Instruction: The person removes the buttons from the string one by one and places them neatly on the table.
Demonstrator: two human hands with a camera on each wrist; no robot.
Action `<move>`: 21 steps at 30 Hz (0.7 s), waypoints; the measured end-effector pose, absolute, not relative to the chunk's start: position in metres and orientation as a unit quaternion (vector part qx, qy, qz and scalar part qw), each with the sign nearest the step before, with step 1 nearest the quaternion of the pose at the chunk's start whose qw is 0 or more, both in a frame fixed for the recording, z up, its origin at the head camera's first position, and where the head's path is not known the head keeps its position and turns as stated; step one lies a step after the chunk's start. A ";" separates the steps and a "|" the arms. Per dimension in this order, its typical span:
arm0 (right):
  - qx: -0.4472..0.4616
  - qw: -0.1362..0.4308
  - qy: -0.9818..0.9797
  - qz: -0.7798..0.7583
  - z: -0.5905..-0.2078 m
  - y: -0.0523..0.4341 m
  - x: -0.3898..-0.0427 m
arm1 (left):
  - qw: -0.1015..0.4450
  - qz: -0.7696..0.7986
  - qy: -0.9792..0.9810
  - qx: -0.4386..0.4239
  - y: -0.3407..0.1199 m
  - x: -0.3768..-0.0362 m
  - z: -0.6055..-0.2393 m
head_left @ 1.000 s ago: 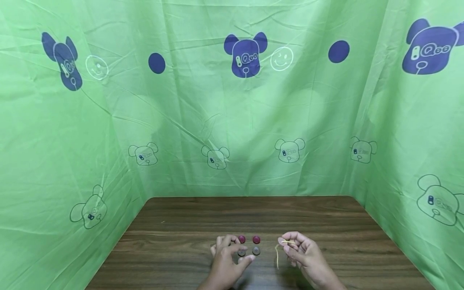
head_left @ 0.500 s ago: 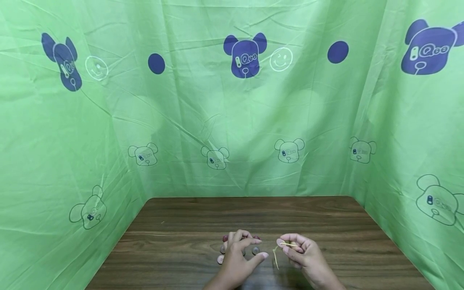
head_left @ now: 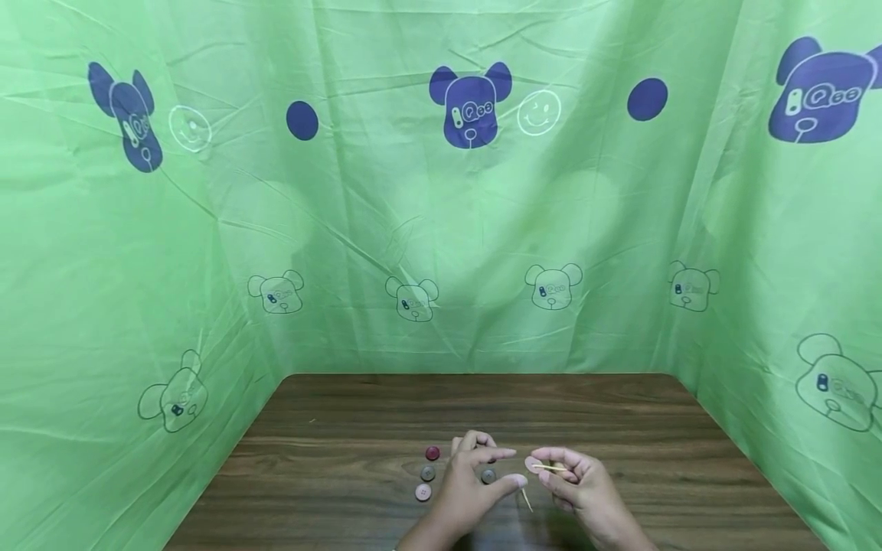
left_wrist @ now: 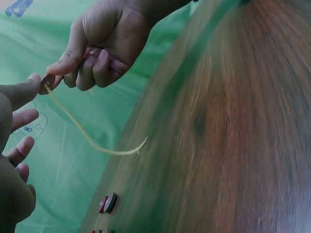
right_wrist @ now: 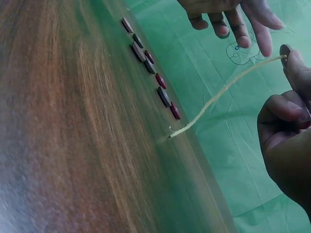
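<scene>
Loosely spread left hand [head_left: 475, 478]; right hand [head_left: 575, 486] pinching string [right_wrist: 223, 92].

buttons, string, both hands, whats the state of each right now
right hand: pinches a button and the string
button in the right hand: held off the table, string through it
string: hangs from that button, free end loose
left hand: fingers straight, index tip by the held button, holds nothing
buttons on the table: lying flat, untouched

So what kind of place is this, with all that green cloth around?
Probably a makeshift recording booth rather than a home: a green cartoon-bear sheet walls in a small wooden table on three sides. On it lie only a few buttons, and the right hand holds a cord.
</scene>
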State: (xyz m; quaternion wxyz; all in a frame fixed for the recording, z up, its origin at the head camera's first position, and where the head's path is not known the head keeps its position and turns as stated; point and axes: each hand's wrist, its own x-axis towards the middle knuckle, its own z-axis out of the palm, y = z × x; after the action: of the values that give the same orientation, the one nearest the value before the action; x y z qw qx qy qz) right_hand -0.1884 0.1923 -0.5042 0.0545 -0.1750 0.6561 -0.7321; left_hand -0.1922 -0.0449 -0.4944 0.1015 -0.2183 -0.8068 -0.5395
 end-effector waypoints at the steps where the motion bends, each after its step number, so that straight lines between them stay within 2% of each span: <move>1: -0.178 0.055 0.657 -0.730 -0.504 0.192 -0.189 | 0.095 -0.545 -0.804 -0.218 -0.044 -0.193 -0.494; 8: -0.184 0.055 0.660 -0.727 -0.505 0.191 -0.188 | 0.064 -0.577 -0.790 -0.196 -0.037 -0.193 -0.496; 21: -0.192 0.077 0.660 -0.722 -0.504 0.190 -0.186 | 0.113 -0.589 -0.769 -0.220 -0.033 -0.189 -0.508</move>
State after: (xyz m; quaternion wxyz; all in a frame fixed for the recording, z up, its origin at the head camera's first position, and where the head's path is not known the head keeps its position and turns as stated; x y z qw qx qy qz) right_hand -0.1859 0.1899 -0.5041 0.0767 -0.1925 0.6600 -0.7222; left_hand -0.1889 -0.0331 -0.5077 0.1126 -0.2198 -0.7694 -0.5891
